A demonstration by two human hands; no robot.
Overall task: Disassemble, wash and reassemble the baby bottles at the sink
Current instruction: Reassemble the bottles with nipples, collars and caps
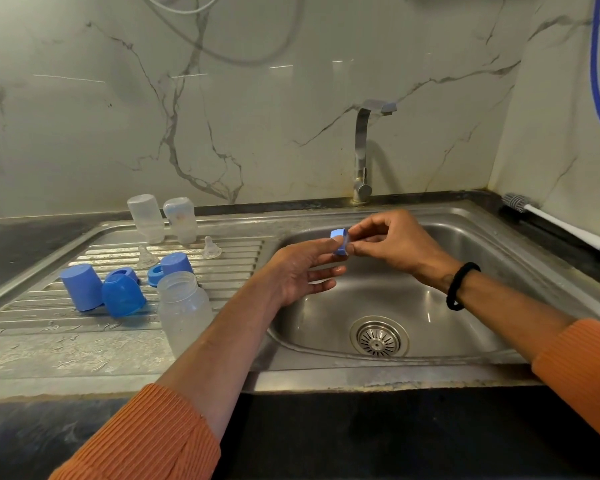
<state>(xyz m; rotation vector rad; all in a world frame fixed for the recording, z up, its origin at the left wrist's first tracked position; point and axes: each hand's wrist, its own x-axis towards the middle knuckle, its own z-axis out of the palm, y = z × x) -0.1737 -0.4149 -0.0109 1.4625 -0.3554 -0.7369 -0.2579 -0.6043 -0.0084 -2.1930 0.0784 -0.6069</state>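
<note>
Both hands over sink basin (465,306): left hand (298,271) and right hand (392,244) pinch blue collar ring (339,242) w/ fingertips. Ring prob light, stiff, wet-slick; grip by rim. Upright bottle (184,306) on drainboard looks empty, 2 bottles (163,220) inverted, caps (101,289) near.

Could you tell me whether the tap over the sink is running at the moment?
Off, as far as can be seen: no stream falls from the tap spout, and the sink basin below shows no running water.

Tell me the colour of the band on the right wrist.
Black; the wrist band shows clearly in the head view.
</note>
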